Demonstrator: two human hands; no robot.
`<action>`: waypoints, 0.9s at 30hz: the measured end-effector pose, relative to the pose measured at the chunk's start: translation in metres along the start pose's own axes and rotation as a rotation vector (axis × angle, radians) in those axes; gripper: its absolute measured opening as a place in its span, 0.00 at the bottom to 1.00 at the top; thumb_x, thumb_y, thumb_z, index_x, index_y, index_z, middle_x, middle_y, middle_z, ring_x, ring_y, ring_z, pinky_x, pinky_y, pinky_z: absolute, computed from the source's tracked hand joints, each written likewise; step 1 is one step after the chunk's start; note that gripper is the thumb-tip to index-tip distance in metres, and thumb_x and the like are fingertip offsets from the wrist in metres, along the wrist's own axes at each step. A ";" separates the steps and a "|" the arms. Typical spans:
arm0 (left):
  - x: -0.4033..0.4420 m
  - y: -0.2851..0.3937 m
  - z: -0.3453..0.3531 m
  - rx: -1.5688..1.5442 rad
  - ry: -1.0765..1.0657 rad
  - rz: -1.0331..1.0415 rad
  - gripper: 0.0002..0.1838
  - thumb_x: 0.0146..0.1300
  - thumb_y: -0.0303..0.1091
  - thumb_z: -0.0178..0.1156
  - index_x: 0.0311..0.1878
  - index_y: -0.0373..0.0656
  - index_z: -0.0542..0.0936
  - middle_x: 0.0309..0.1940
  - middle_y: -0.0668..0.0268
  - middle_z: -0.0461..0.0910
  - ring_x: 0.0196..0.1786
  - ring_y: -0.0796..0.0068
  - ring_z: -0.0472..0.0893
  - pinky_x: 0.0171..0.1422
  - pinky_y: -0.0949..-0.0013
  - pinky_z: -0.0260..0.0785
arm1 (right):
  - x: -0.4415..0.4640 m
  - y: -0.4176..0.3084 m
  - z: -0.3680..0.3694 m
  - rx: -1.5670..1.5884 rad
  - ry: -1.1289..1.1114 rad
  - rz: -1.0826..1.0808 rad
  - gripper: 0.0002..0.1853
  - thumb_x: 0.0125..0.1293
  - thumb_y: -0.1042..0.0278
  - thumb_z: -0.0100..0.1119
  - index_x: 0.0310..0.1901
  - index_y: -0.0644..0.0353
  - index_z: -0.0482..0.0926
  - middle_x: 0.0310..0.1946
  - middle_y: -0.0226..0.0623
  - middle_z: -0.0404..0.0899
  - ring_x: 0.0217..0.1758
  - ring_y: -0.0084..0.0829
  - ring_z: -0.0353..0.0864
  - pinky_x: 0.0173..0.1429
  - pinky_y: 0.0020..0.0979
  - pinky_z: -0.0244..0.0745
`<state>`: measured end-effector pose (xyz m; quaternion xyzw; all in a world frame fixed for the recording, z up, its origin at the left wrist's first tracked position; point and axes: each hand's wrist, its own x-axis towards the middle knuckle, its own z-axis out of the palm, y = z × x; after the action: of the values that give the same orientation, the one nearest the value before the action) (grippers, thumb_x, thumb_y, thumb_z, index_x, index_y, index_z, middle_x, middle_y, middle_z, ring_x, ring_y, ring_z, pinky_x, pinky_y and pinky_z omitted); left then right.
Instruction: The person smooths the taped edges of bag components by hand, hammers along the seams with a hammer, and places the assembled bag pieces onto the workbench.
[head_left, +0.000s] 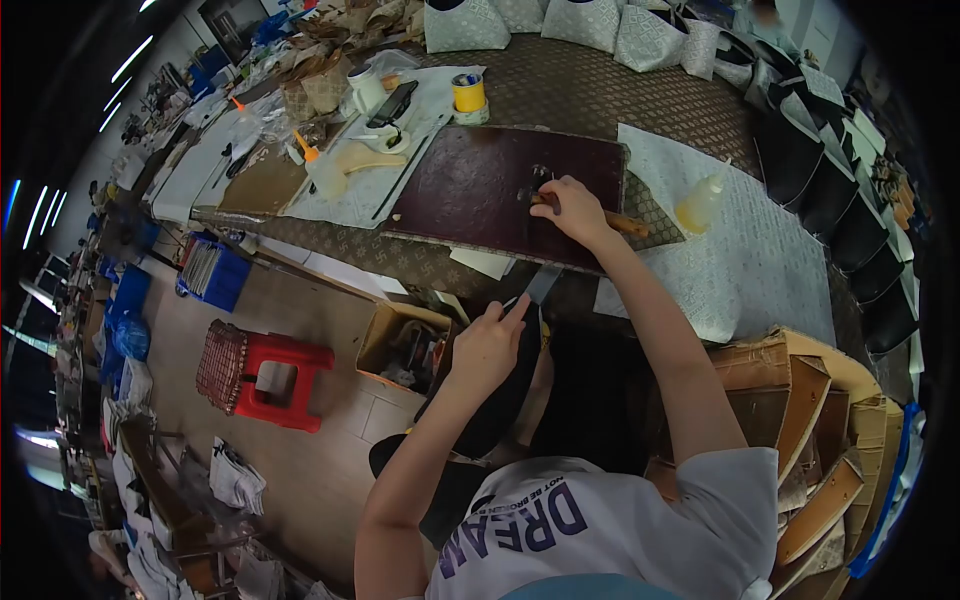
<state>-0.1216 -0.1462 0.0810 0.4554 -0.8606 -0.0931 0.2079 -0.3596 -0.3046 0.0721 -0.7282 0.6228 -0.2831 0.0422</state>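
Note:
My right hand [572,211] is closed round a wooden-handled tool [626,223] over the dark red board [470,185]. The handle sticks out to the right of my hand; the tool's working end is too small to make out. Small dark pieces [540,173] lie on the board just beyond my fingers. Lower down, in front of the table edge, my left hand [485,348] has bent fingers pressed together at a black piece. A grey strip [543,284] shows beside its fingertips. What that hand grips is mostly hidden.
A glue bottle [700,204] stands on patterned sheeting at right. Left of the board are a yellow can [468,93] and an orange-tipped bottle [322,172]. A red stool [285,375], an open carton [403,345] and a blue crate [214,273] stand on the floor.

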 end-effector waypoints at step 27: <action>-0.039 -0.009 -0.046 -0.249 -0.080 -0.110 0.13 0.56 0.29 0.70 0.47 0.45 0.85 0.35 0.58 0.81 0.37 0.53 0.83 0.42 0.57 0.76 | -0.131 -0.102 -0.050 0.139 0.059 -0.033 0.15 0.73 0.53 0.56 0.48 0.57 0.78 0.31 0.48 0.84 0.34 0.52 0.84 0.38 0.49 0.79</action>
<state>-0.0754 -0.1179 0.1088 0.4686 -0.8237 -0.2285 0.2231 -0.3010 -0.1454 0.1096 -0.7250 0.5906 -0.3474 0.0696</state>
